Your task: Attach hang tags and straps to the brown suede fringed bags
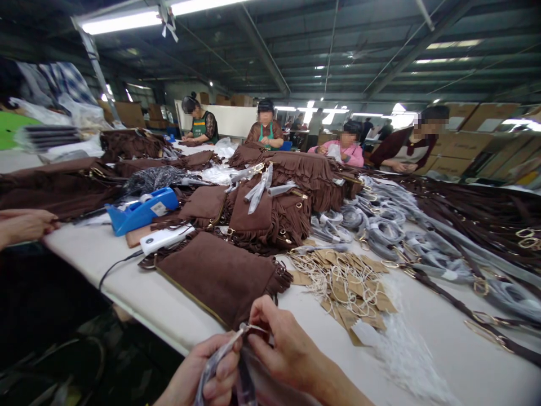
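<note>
Bottom centre: left hand [222, 369]'s grip is wrapping snugly round greyish strip in clear plastic [212, 361]; right hand [281, 341]'s grip is pinching thin whitish strand [256, 327] at strip's upper end, thumb close to fingertips. Just beyond, centre of frame, flat dark brown suede-look fringed bag [215, 276] is lying on white desk [131, 285]; tan card tags [344, 287] with white string loops are lying right. Judged best: left bracing strip firmly, right handling strand gently, sparing plastic.

Could read nothing: saw a blurred label [159, 209] on the blue tape dispenser [131, 219] and, beyond it, illegible lettering [198, 133] on a green apron [205, 128].
</note>
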Tool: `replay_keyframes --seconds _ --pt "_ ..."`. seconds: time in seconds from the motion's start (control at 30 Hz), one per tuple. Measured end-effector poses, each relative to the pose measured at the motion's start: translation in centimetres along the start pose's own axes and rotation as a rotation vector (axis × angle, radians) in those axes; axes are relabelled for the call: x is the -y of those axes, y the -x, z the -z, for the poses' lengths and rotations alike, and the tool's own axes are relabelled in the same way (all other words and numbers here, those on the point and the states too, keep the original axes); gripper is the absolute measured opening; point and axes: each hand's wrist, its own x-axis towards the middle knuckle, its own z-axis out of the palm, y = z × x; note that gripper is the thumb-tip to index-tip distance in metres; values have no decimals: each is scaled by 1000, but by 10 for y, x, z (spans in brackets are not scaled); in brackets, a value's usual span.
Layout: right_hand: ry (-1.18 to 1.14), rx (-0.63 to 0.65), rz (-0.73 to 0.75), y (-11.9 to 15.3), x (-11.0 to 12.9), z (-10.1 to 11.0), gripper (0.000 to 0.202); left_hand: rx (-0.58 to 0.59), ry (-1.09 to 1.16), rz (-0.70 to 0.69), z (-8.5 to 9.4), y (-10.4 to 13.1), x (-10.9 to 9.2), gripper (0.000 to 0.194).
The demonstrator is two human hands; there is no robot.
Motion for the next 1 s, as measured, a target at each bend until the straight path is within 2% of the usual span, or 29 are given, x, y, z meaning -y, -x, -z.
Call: replay_keyframes --seconds 0.1,0.33,0.63,0.73,0.83,0.93,1.0 --pt "-15 -28 -86 0 4 -5 24 -9 2 -3 -1 0 1 22" --pt "30 -134 -275 -1 13 -13 18 2 -40 -39 -3 0 3 16" --pt "78 -225 -410 -7 13 -26 19 -48 -110 -85 -1 -5 8 22" --pt "69 -137 -408 -5 12 -21 18 -88 -159 -76 1 -7 9 29" --pt "-54 17 -383 1 8 -7 22 -102 -336 -107 3 -6 9 35" --pt "-323 184 -441 6 2 11 34 -144 -669 -177 2 -3 7 35" --pt "-500 267 -467 6 -2 20 38 -233 -1010 -240 -2 1 4 34"
